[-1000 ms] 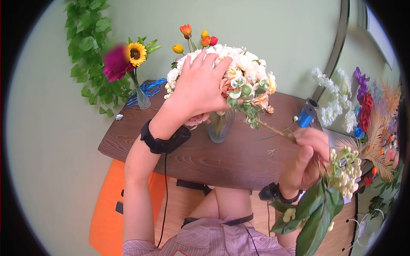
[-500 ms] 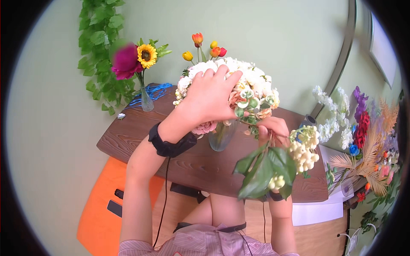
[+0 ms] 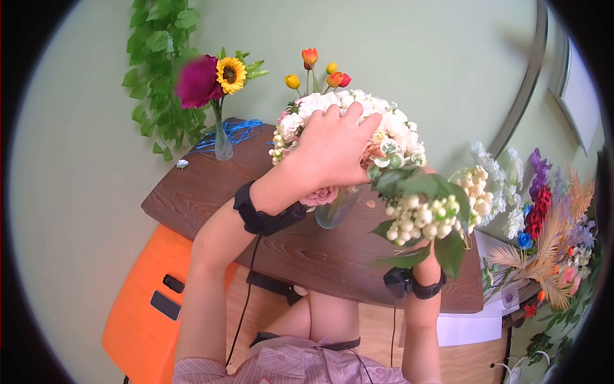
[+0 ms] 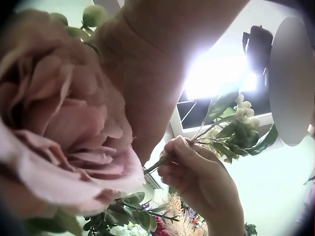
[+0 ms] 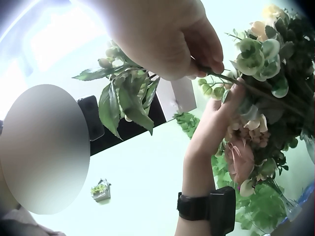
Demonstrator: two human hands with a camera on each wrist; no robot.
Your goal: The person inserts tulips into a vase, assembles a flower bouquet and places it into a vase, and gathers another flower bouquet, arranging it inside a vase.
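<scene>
My left hand [image 3: 336, 144] lies with spread fingers over a dense bouquet of white and peach flowers [image 3: 400, 131], its thumb toward the eucalyptus leaves [image 5: 256, 56] on the near right. Under the wrist is a pink rose [image 4: 74, 142]. A glass vase [image 3: 331, 212] stands below the blooms. My right hand [image 4: 197, 177] pinches the stem [image 5: 236, 84] of a cream berry spray [image 3: 425, 217] with large green leaves. That stem points into the bouquet beside the left thumb. In the head view the berries and leaves hide most of the right hand.
A small vase [image 3: 223, 144] with a sunflower and purple bloom stands at the table's left, by blue strands [image 3: 240, 132]. Tulips [image 3: 309, 59] rise behind the bouquet. Many artificial flowers [image 3: 543, 211] fill the right side. An orange seat [image 3: 144, 281] holds a phone [image 3: 165, 305].
My right hand has brought the berry spray from the right in to the bouquet, its leafy end swinging up. The left hand stays on the blooms. The head view has shifted.
</scene>
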